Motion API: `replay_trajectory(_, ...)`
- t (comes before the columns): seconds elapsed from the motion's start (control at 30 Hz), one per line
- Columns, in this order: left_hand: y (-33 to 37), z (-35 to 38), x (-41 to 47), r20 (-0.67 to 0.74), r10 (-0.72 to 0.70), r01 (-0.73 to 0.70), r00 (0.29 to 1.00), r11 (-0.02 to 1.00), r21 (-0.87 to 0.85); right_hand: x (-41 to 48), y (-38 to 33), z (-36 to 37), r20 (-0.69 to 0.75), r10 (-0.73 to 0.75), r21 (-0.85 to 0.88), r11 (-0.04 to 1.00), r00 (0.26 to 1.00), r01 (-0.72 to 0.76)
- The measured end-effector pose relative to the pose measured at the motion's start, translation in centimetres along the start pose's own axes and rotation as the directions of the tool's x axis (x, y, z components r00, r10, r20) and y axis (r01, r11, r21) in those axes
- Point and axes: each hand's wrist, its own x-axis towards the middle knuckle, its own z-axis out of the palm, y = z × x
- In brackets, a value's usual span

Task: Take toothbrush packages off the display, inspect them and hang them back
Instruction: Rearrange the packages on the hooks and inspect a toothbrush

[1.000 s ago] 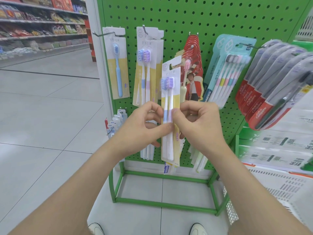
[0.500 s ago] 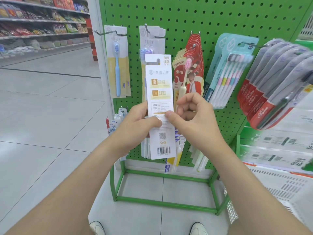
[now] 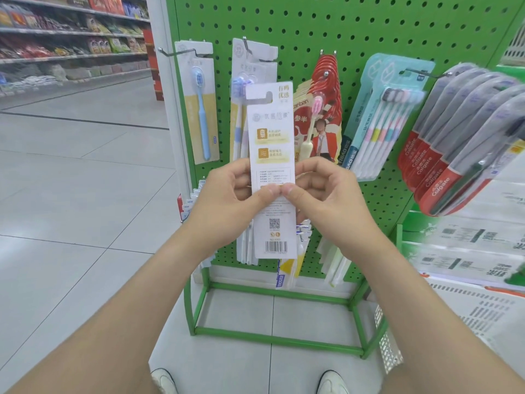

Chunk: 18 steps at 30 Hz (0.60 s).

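Observation:
I hold a long white toothbrush package [image 3: 270, 132] upright in front of the green pegboard display [image 3: 355, 32]. Its printed back faces me, with a QR code and barcode near the bottom. My left hand [image 3: 227, 197] pinches its left edge at mid-height and my right hand [image 3: 324, 200] pinches the right edge, thumbs nearly touching on the card. Behind it, more packs of the same kind [image 3: 241, 81] hang on a hook.
A single blue toothbrush pack [image 3: 200, 109] hangs at the left, red packs [image 3: 324, 109], a pastel multi-pack [image 3: 380, 120] and Colgate packs [image 3: 454, 143] to the right. The green stand's frame [image 3: 272, 336] rests on the tiled floor by my shoes. Store shelves [image 3: 71, 38] line the aisle far left.
A second ago the package showed its front with two brushes. It has been turned so the printed back faces me, and now sits slightly higher in both hands.

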Motion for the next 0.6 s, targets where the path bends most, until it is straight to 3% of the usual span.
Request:
replay_trajectory(0.23, 0.14, -0.55, 0.25, -0.099, 0.038, -0.047, 0.994, 0.994, -0.098, -0.15, 0.24, -0.65, 0.317, 0.161, -0.132, 0.983, 0.935, -0.125)
replay_trajectory(0.47, 0.16, -0.19, 0.26, -0.081, 0.025, -0.036, 0.996, 0.99, -0.137, -0.1, 0.63, -0.97, 0.365, 0.147, -0.142, 0.985, 0.919, -0.101)
replay_trajectory(0.6, 0.04, -0.48, 0.38, -0.073, 0.007, -0.016, 0.997, 0.992, -0.127, -0.05, 0.48, -0.63, 0.261, 0.158, -0.05, 0.987, 0.952, -0.15)
